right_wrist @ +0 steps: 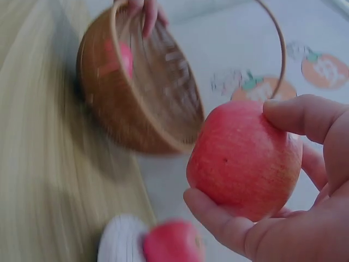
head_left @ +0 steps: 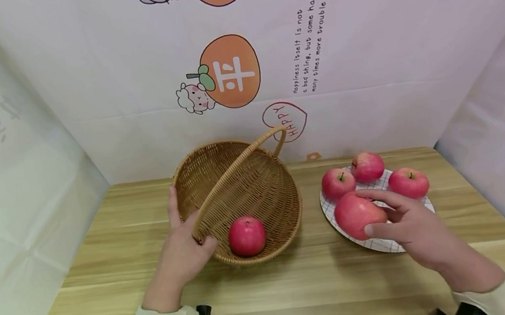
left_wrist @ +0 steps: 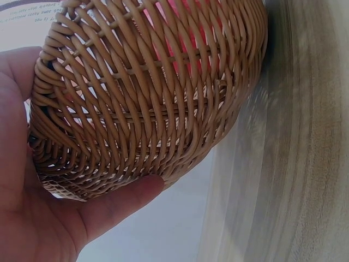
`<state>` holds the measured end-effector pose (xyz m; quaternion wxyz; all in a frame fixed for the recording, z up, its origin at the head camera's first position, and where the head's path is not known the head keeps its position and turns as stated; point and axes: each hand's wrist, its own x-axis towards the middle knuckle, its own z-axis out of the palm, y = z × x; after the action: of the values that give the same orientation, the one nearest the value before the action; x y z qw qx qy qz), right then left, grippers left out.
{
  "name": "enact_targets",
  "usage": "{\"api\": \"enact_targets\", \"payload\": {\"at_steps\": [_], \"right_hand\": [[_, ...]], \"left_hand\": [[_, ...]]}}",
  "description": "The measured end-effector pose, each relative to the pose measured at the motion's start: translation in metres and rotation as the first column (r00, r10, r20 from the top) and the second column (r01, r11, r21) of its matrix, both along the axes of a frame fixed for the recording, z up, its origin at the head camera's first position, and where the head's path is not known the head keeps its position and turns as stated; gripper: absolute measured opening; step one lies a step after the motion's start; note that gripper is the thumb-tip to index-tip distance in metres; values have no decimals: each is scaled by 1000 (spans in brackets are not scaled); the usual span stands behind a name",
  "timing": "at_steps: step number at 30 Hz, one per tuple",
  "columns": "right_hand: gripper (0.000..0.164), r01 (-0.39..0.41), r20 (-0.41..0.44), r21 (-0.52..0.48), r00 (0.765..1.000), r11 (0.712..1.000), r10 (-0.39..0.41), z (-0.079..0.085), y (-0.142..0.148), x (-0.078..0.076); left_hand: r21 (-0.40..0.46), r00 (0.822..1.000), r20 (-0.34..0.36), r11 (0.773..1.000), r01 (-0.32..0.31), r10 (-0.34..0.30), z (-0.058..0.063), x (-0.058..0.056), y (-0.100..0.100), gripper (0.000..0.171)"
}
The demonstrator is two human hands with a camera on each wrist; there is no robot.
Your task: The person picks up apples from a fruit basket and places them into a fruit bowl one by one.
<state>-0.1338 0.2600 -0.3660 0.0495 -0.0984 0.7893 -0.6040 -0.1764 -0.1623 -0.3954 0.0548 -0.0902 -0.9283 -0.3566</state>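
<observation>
A brown wicker basket with an arched handle is tipped so its mouth faces the head camera. One red apple lies inside it, near the lower rim. My left hand grips the basket's left rim by the handle's base; in the left wrist view a finger lies along the woven outside. Between the fingers and thumb of my right hand is another red apple, raised above the near left part of a plate. Three more apples rest on that plate.
The plate is white with a grid pattern and sits right of the basket on a wood-grain table. Behind the table hangs a white printed cloth; pale sheets stand at both sides.
</observation>
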Motion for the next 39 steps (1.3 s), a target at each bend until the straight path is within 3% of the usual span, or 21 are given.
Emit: {"api": "enact_targets", "payload": {"at_steps": [7, 12, 15, 19, 31, 39], "right_hand": [[62, 130, 32, 142, 990, 981, -136, -17, 37, -7], [66, 178, 30, 339, 979, 924, -200, -29, 48, -13], [66, 170, 23, 417, 980, 893, -198, -36, 49, -17], [62, 157, 2, 452, 984, 878, -178, -43, 45, -24], [56, 204, -169, 588, 977, 783, -127, -55, 30, -34], [53, 233, -241, 597, 965, 768, -105, -59, 20, -36]], "left_hand": [[11, 1000, -11, 1000, 6, -5, -2, 0, -1, 74], [0, 1000, -6, 1000, 3, -3, -1, -1, -1, 75], [-8, 1000, -5, 1000, -1, 1, -2, -1, -1, 76], [-6, 1000, 4, 1000, -7, 7, -2, -1, -1, 76], [3, 1000, 4, 1000, -6, 6, -2, -1, -2, 77], [4, 1000, 21, 1000, -7, 7, -2, -1, -1, 76]]}}
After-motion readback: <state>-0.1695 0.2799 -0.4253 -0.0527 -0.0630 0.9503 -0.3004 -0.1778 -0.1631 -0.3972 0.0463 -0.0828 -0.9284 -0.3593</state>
